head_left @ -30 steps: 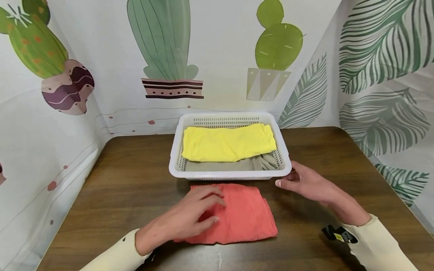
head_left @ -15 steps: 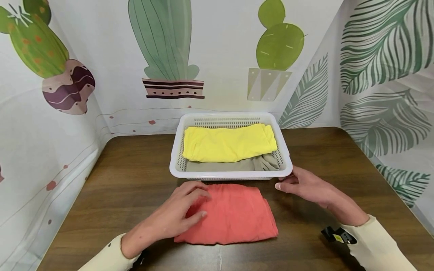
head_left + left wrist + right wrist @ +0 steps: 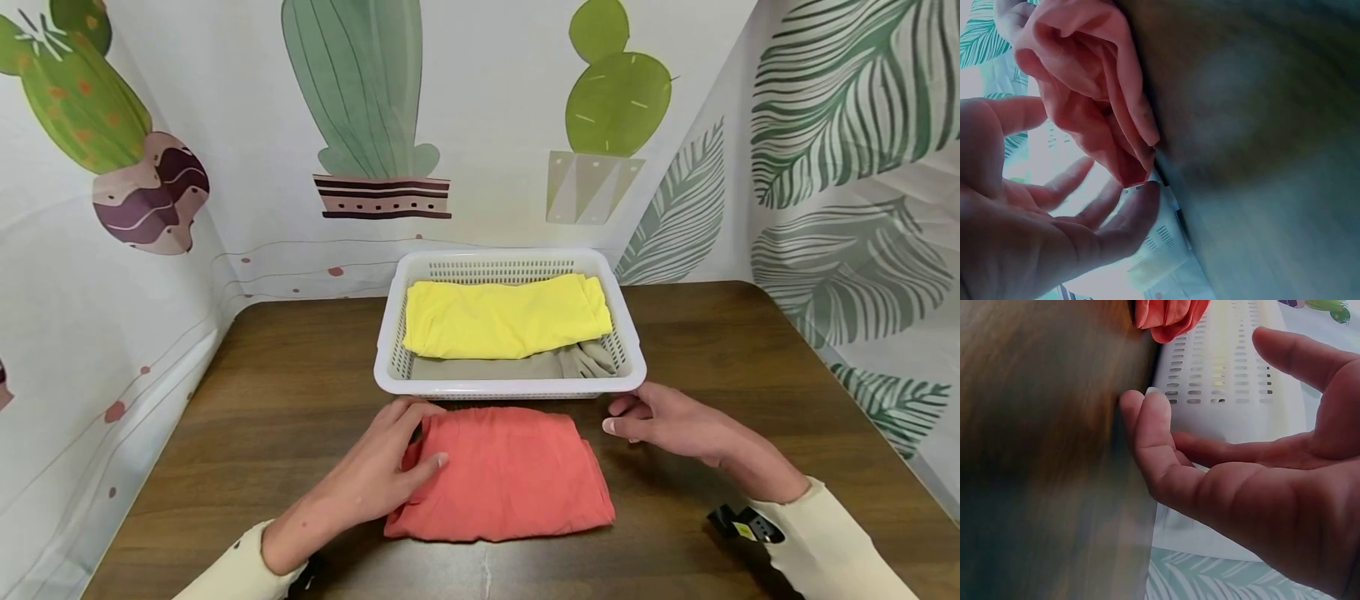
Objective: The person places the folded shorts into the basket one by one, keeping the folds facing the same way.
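A folded coral-red cloth (image 3: 510, 475) lies flat on the brown table just in front of a white slotted basket (image 3: 510, 388). My left hand (image 3: 411, 443) rests at the cloth's left edge, thumb on top and fingers relaxed. In the left wrist view the left hand (image 3: 1054, 212) is spread beside the cloth's folds (image 3: 1085, 94), gripping nothing. My right hand (image 3: 617, 417) hovers by the basket's front right corner, close to the cloth's far right corner, fingers loosely bent and empty. The right wrist view shows that hand (image 3: 1241, 487) beside the basket wall (image 3: 1229, 375).
Inside the basket a folded yellow cloth (image 3: 506, 318) lies on a grey-olive one (image 3: 525, 365). Printed cactus and leaf backdrops close off the table (image 3: 300, 392) at the back, left and right. A black strap clip (image 3: 742, 525) sits at my right wrist.
My left hand slid left from the middle of the red cloth to its left edge. My right hand drifted slightly toward the cloth. The cloth and basket stayed put.
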{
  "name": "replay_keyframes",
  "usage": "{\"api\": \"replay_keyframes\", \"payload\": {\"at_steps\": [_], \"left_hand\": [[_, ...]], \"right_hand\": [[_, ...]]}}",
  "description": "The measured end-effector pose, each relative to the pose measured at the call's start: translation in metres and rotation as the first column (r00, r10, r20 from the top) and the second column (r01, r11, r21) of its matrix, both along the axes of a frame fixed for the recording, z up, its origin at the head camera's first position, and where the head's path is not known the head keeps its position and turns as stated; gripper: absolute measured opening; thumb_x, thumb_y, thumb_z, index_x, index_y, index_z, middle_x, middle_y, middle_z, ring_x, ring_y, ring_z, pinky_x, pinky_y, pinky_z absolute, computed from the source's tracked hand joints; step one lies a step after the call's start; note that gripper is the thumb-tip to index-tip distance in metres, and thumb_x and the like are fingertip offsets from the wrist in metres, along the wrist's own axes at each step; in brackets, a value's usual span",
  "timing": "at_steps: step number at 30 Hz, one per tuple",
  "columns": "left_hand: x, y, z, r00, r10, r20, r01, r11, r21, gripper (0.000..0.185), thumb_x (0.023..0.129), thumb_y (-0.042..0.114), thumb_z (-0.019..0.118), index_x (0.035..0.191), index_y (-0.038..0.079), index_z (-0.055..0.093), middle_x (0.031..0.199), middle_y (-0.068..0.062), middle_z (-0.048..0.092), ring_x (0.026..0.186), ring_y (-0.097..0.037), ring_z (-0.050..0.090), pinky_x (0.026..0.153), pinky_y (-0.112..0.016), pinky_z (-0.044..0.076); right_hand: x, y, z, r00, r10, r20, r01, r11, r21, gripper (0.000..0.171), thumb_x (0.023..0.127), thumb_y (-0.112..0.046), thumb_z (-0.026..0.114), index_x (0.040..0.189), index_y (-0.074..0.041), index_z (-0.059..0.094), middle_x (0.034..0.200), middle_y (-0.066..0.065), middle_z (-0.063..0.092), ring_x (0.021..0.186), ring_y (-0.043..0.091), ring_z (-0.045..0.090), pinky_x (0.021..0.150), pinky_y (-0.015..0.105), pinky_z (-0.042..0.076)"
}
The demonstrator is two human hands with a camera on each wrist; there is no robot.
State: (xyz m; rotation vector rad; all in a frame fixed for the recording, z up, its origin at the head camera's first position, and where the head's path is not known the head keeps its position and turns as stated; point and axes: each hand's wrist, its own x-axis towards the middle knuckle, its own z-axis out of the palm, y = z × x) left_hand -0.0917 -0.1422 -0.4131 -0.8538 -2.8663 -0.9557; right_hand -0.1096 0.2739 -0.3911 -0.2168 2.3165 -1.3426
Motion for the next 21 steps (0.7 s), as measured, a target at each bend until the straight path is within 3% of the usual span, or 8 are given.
{"api": "replay_keyframes", "payload": {"at_steps": [5,11,15,21], "left_hand": [[0.003,0.001,0.002,0.991,0.101,0.086,-0.099,0.995,-0.029,0.062,0.096,0.031,0.08,0.147,0.008,0.054,0.136,-0.007,0.056,0.114,-0.024,0.055,0.093,-0.039,0.053],[0.007,0.001,0.006,0.962,0.228,0.148,-0.209,0.968,-0.139,0.078,0.096,0.048,0.078,0.152,0.001,0.049,0.138,-0.017,0.057,0.125,-0.033,0.058,0.103,-0.052,0.052],[0.01,0.001,0.009,0.946,0.277,0.169,-0.245,0.951,-0.188,0.078,0.094,0.058,0.075,0.142,0.0,0.056,0.12,-0.014,0.064,0.108,-0.027,0.063,0.091,-0.047,0.056],[0.01,0.002,0.014,0.906,0.297,0.301,-0.253,0.951,-0.177,0.076,0.09,0.064,0.077,0.13,0.0,0.062,0.083,-0.001,0.06,0.073,-0.015,0.057,0.064,-0.032,0.05]], "right_hand": [[0.0,-0.002,0.002,0.999,0.028,0.024,-0.027,0.999,-0.034,0.054,0.099,-0.019,0.074,0.137,0.01,0.049,0.117,0.017,0.061,0.098,0.029,0.065,0.081,0.038,0.059],[0.002,-0.004,0.003,0.995,0.056,0.077,-0.05,0.996,-0.067,0.057,0.101,-0.016,0.071,0.14,0.015,0.044,0.109,0.018,0.062,0.093,0.03,0.067,0.08,0.038,0.061],[0.005,-0.005,0.005,0.993,0.029,0.118,-0.024,0.999,-0.039,0.056,0.102,-0.017,0.071,0.138,0.018,0.046,0.112,0.021,0.063,0.092,0.03,0.07,0.081,0.041,0.063],[0.007,-0.006,0.006,0.985,0.018,0.174,-0.016,1.0,-0.014,0.042,0.103,-0.019,0.07,0.125,0.014,0.057,0.109,0.022,0.066,0.089,0.032,0.073,0.081,0.046,0.064]]}}
